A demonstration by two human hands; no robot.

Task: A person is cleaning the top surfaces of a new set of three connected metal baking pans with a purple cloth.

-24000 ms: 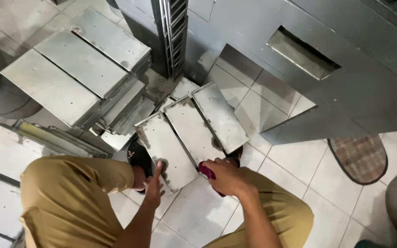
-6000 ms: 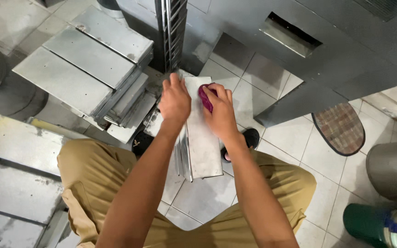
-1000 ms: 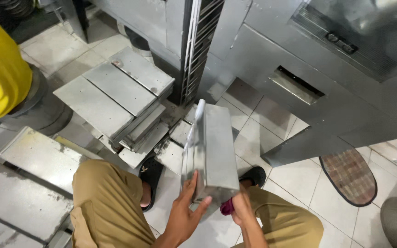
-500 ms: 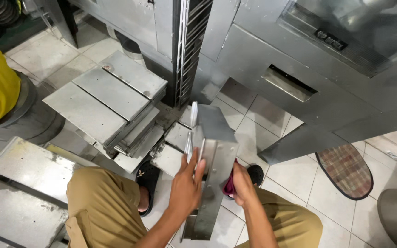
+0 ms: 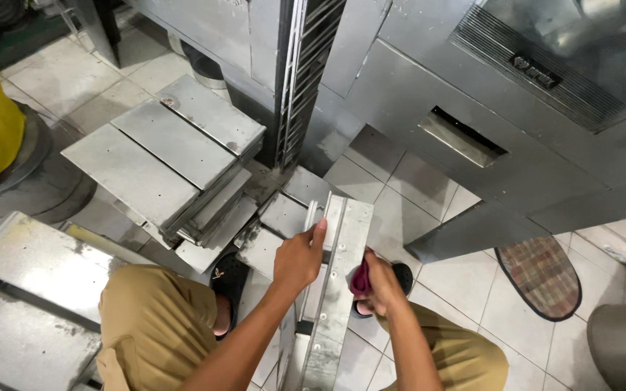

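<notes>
left hand fingers curled gripping, right hand closed, forearms extended

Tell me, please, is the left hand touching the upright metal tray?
Touching: the head view shows the left hand gripping the top edge of the metal tray, fingers curled over it.

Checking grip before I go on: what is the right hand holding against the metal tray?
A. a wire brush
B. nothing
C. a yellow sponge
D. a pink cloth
D: the right hand presses a pink cloth against the side of the tray.
</notes>
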